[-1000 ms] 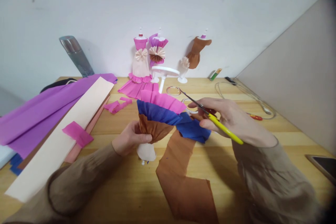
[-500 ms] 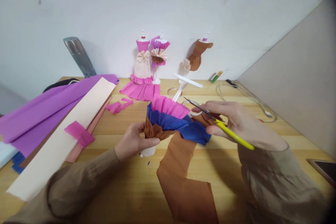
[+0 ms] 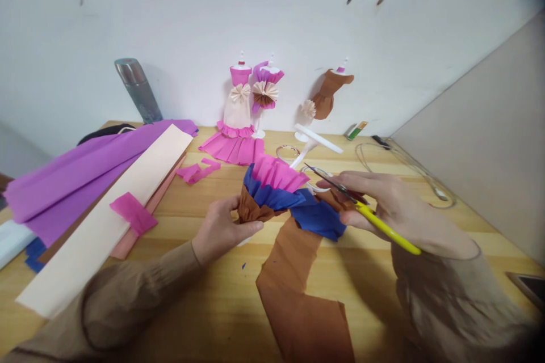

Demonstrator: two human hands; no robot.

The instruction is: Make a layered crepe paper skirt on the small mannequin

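Observation:
My left hand [image 3: 221,229] is closed round a small doll-size dress form wrapped in crepe paper. Its layered paper skirt [image 3: 270,190] shows pink, blue and brown ruffles, and the form's white stand [image 3: 319,139] points away from me, tilted. My right hand [image 3: 383,204] holds yellow-handled scissors [image 3: 378,227], blades pointing up and left. Its fingertips also seem to pinch the end of a brown strip beside a blue paper piece [image 3: 319,215]. Below, a bent sheet of brown crepe paper [image 3: 293,272] hangs or lies over the table; which, I cannot tell.
Dressed mini forms, one pink and cream [image 3: 238,108] and one brown [image 3: 327,93], stand by the wall. Crepe paper in purple [image 3: 97,167] and cream [image 3: 106,221] lies left, near a metal flask [image 3: 138,91]. A cable [image 3: 413,164] lies right.
The view has shifted slightly. The dress form has tipped a little in my left hand, its white top end now mostly hidden. Both hands keep their hold.

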